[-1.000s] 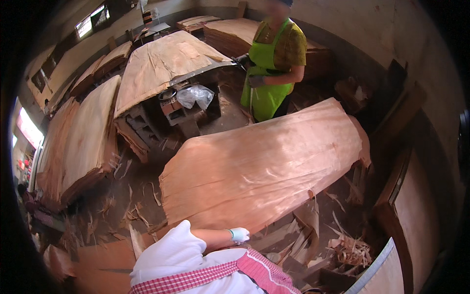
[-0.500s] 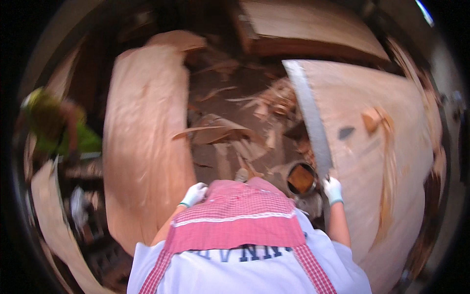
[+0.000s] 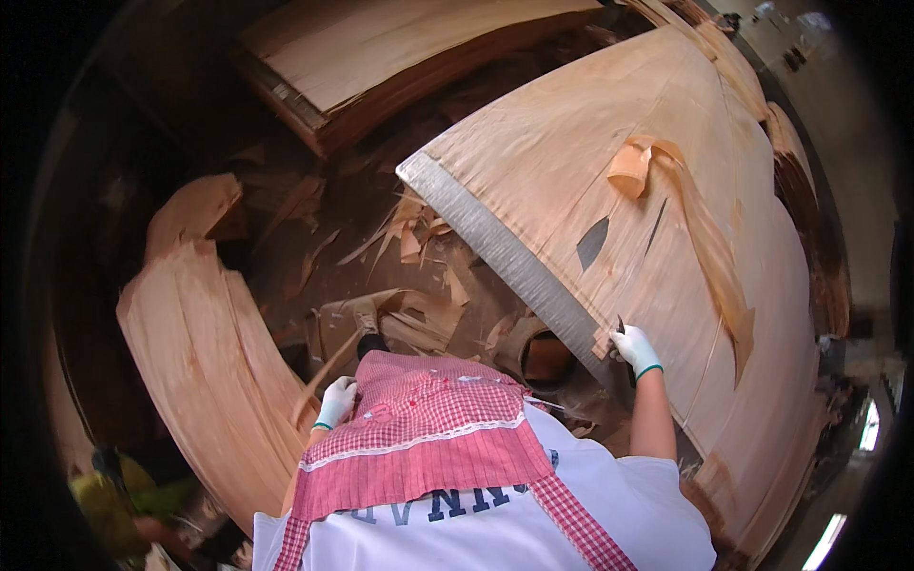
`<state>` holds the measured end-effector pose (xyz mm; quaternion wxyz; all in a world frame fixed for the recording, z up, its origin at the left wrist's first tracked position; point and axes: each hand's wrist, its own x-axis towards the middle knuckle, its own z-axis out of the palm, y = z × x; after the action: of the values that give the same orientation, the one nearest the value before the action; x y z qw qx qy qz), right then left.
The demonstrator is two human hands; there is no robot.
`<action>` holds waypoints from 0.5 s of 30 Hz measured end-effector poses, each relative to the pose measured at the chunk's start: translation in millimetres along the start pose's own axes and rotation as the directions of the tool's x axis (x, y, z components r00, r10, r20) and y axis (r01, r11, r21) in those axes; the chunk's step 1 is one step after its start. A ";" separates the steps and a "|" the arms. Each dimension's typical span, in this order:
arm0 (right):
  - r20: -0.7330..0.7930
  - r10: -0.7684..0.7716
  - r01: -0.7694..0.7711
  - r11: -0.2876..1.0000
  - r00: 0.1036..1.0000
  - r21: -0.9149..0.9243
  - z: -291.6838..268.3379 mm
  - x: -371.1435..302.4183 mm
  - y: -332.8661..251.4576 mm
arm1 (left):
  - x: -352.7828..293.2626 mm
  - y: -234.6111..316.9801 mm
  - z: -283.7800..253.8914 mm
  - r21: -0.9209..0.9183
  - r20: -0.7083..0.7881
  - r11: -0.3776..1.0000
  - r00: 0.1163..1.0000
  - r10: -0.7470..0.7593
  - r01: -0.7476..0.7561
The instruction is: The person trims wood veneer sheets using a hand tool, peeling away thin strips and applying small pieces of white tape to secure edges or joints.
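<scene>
My right hand, in a white glove with a green cuff, is closed round a small dark knife whose tip points up past the fingers. It is over the near end of the metal edge strip of a table covered with wood veneer sheets. A dark leaf-shaped gap and a narrow slit show in the top sheet, and a curled veneer strip lies across it. My left hand, gloved alike, hangs beside my apron with curled fingers, near the left veneer stack; I see nothing in it.
Veneer scraps litter the floor ahead, around my shoe. A round container stands beside the table's metal edge. Another veneer stack lies at the back. A person in yellow-green is at the lower left.
My view has turned to the right, so the table and stacks appear tilted and shifted left. My right hand stays at the metal edge, and the knife tip now shows.
</scene>
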<state>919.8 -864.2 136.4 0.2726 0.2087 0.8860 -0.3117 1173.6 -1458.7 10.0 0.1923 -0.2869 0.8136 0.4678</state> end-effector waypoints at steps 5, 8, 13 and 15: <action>-0.371 0.113 -0.168 0.978 0.922 -0.119 -6.3 16.7 10.0 | 107.2 33.3 -86.7 0.060 0.090 0.998 0.996 0.010 -0.015; -0.544 0.084 -0.164 0.981 0.835 -0.100 2.9 26.1 -34.4 | 160.1 54.5 -155.7 -0.082 0.119 0.996 0.992 0.040 -0.030; -0.709 -0.091 -0.008 0.991 0.699 -0.135 -15.5 79.2 -110.4 | 272.1 77.4 -246.0 -0.180 0.169 0.973 0.979 -0.112 0.142; -0.756 -0.045 0.109 0.993 0.653 0.035 -26.7 117.5 -120.6 | 313.7 108.2 -264.8 -0.177 0.157 0.978 0.984 -0.081 0.109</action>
<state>755.6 -909.6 134.8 -0.1409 0.2918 0.9144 -0.2426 852.9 -1736.4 27.5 0.2473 -0.3063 0.7354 0.5516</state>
